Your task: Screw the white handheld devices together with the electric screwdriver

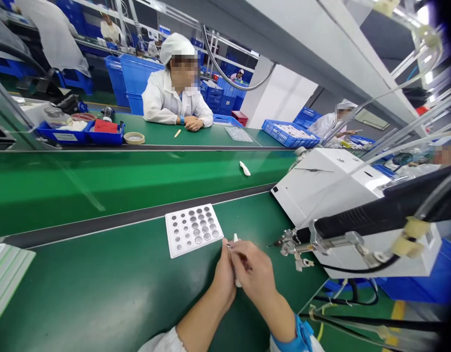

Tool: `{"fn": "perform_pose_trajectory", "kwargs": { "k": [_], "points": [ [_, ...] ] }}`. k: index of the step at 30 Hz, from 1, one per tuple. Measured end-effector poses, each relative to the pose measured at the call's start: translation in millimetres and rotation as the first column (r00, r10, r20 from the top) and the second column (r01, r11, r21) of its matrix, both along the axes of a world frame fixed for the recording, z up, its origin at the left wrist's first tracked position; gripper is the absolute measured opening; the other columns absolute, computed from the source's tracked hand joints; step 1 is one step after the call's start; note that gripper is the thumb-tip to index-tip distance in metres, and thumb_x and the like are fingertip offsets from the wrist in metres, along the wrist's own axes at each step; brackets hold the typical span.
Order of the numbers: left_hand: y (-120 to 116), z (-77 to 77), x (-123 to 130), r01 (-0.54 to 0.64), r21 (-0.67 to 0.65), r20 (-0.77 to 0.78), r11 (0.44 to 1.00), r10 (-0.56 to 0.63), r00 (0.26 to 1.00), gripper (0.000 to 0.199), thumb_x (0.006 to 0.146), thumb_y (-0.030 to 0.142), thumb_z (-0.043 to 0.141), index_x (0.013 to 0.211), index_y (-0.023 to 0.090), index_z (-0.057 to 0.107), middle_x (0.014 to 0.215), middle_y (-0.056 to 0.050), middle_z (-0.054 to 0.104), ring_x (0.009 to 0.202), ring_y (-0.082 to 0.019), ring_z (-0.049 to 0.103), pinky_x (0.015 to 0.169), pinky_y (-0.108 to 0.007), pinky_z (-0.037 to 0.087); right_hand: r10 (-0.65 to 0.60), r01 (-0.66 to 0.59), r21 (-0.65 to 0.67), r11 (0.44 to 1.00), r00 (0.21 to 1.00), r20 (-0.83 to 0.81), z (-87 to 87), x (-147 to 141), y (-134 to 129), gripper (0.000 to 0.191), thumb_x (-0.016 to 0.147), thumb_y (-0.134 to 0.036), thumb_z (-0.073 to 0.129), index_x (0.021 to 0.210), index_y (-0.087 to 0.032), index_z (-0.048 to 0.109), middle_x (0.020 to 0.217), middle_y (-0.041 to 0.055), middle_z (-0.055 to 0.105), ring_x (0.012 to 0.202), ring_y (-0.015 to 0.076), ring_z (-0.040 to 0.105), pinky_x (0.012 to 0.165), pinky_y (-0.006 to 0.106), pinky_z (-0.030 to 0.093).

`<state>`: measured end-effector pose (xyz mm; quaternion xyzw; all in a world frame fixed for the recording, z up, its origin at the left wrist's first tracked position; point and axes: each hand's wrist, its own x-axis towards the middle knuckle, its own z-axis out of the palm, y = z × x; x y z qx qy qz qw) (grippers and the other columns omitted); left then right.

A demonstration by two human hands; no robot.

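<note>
My left hand is closed around a slim white plastic piece, whose ends show above and below the fingers. Over it, my right hand is closed in a pinch, thumb and forefinger meeting at the left fingertips. Something small and shiny shows there, too little of it to name. Just left of the hands lies a white tray with rows of round metal discs, smaller ones on its left side and larger ones on its right.
A screwdriver-like tool on a jointed mount juts in from the right, before a white machine box. Beyond the bench edge, a green conveyor belt carries another white piece. A co-worker sits opposite. Stacked white-green sheets lie left.
</note>
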<state>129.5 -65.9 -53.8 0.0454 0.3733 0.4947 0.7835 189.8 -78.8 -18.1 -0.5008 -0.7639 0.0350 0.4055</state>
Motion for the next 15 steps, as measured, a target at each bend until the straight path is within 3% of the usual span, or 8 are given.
{"fn": "perform_pose_trajectory", "kwargs": {
  "k": [6,15],
  "points": [
    [-5.2,4.1,-13.9,0.108,-0.002,0.119,0.994,-0.107,0.987,0.059,0.076,0.065,0.059,0.107,0.014,0.060,0.073,-0.001,0.060,0.069,-0.014,0.058,0.071,-0.024,0.046,-0.083,0.080,0.034,0.996,0.992,0.094,-29.7,33.0,-27.4,0.019,0.087,-0.004,0.049,0.094,-0.019,0.058,0.090,0.0061,0.068,0.087,0.0172,0.067,0.072,0.028,0.056],
    [-5.6,4.0,-12.9,0.114,0.066,0.091,0.991,-0.119,0.989,0.062,0.071,0.066,0.064,0.107,0.016,0.059,0.076,0.000,0.060,0.071,-0.014,0.057,0.075,-0.026,0.045,-0.040,0.043,-0.012,0.999,0.983,0.182,-24.6,28.6,-25.2,0.020,0.088,-0.003,0.045,0.093,-0.018,0.059,0.091,0.0077,0.069,0.090,0.0200,0.068,0.071,0.028,0.054]
  ]
}}
